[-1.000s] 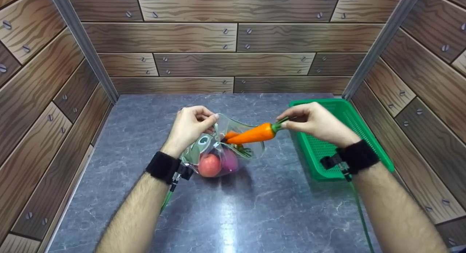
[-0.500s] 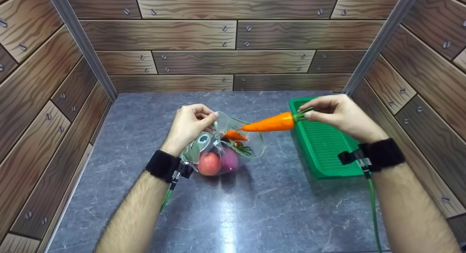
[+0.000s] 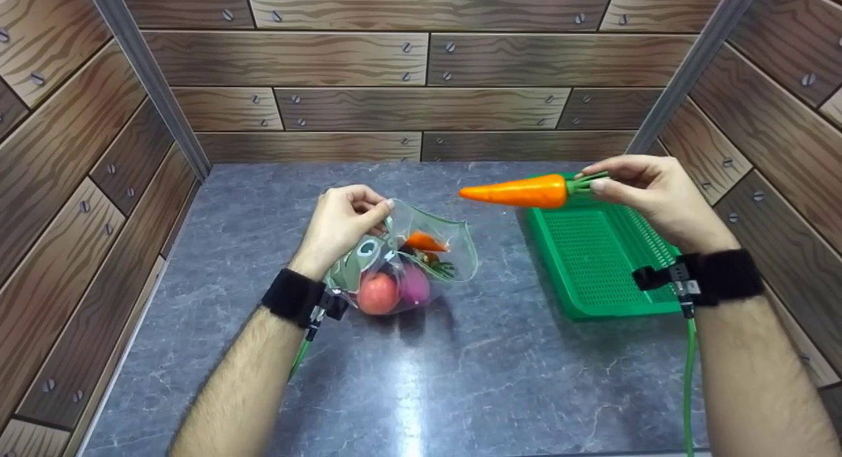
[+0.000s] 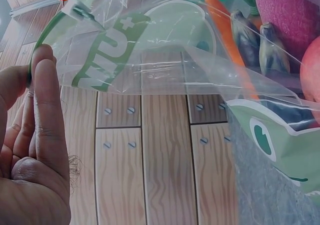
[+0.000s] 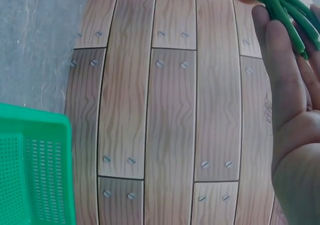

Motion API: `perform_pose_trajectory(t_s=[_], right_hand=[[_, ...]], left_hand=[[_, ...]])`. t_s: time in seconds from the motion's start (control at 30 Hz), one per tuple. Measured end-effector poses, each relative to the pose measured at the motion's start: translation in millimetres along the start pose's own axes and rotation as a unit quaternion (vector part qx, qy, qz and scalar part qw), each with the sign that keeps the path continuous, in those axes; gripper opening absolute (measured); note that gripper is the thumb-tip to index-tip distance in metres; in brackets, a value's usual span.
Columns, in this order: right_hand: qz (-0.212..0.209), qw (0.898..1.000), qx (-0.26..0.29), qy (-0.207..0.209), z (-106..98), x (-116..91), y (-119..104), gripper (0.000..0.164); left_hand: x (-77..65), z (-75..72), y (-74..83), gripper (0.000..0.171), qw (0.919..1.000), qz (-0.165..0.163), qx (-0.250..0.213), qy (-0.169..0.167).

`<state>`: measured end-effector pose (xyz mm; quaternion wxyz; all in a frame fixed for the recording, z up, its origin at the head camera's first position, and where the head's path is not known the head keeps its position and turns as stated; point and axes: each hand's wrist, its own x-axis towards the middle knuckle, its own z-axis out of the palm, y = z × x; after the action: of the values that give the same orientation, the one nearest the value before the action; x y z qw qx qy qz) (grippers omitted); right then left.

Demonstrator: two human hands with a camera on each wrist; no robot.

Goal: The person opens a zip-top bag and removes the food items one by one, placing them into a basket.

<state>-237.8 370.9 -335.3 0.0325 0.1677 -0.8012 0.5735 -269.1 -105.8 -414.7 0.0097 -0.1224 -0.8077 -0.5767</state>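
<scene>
Head view: right grip pinches the carrot by its stalk, best held level, while left grip pinches the bag, best held still and high.

The left hand pinches a clear bag holding a carrot.

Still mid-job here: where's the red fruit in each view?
Head: red fruit just left of centre, below mid-height, in the clear bag.
Left wrist: at the right edge, cut off by the frame.
Right wrist: not in it.
Shared landmark: wood-patterned walls.
</scene>
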Motion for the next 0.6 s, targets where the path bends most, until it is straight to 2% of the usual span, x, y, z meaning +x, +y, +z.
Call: perform_pose_trajectory(t_s=[0.13,0.27,0.43,0.5,0.6], right_hand=[[-0.005,0.999,0.044,0.026,-1,0,13,0.028],[-0.005,0.996,0.050,0.071,-2,2,30,0.029],[0.021,0.991,-0.035,0.128,-5,3,52,0.033],[0.037,0.987,-0.069,0.142,-7,3,61,0.036],[0.056,0.983,-0.090,0.152,-10,1,73,0.034]], left_hand=[[-0.4,0.5,0.0,0.016,1.0000,-0.001,0.008,0.002],[-0.7,0.7,-0.4,0.016,1.0000,-0.001,0.004,0.001],[-0.7,0.5,-0.6,0.015,1.0000,0.000,-0.001,0.000],[-0.8,0.6,-0.5,0.016,1.0000,0.002,-0.002,-0.001],[-1.4,1.0,-0.6,0.017,1.0000,0.002,0.001,-0.001]])
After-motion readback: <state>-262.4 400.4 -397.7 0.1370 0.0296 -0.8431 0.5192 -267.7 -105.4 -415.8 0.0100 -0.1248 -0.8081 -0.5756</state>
